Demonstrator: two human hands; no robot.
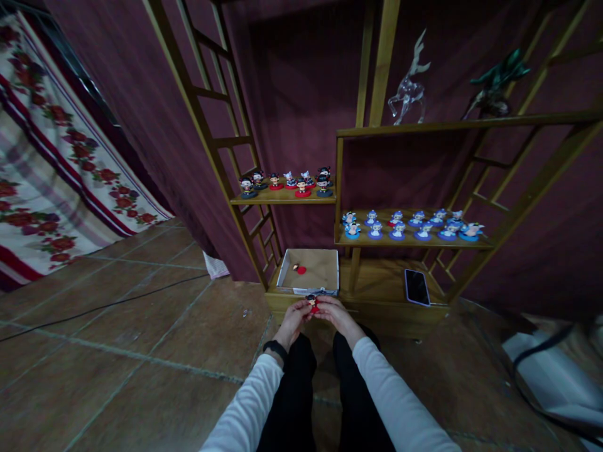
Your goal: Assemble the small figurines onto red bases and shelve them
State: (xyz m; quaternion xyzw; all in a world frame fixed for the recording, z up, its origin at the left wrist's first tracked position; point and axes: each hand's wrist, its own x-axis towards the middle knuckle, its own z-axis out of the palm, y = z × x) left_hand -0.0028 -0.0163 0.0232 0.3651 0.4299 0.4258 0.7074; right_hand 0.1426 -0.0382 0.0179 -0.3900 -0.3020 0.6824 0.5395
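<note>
My left hand [294,317] and my right hand [336,314] meet in front of me, both closed round a small figurine with a red base [312,303]. They hover just before an open cardboard box [330,285] on the lowest wooden shelf; another red-based figurine [298,269] lies inside it. Above, a left shelf [282,198] carries several red- and dark-based figurines [301,187]. A right shelf [377,241] carries several blue-based figurines [398,230].
A phone [417,287] lies on the bottom shelf right of the box. A clear deer ornament [409,88] and a dark green ornament [494,85] stand on the top shelf. A floral cloth [51,157] hangs at the left. A cable [94,307] crosses the tiled floor.
</note>
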